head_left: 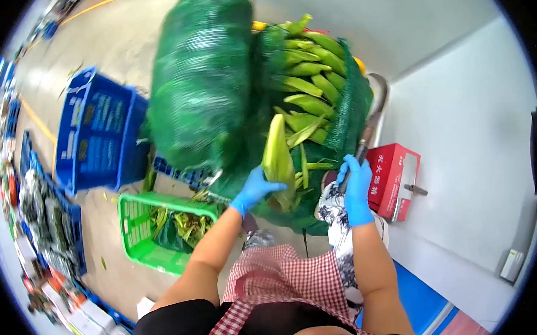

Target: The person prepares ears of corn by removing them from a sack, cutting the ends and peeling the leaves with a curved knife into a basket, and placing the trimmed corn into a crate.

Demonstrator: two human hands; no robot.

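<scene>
Concrete flooring [103,28] supports a green crate [155,260] containing husks [190,229]. Left gloved hand [256,189] clamps an ear of corn [276,155] beside the open mesh sack [351,113]. Right gloved hand [357,187] is curled beside a red box [384,180]; grip on the adjacent dark bar [362,148] cannot be determined.

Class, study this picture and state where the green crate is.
In the head view, the green crate sits left of centre, to the left of the gloved left hand and just below the blue crates in the picture.
</scene>
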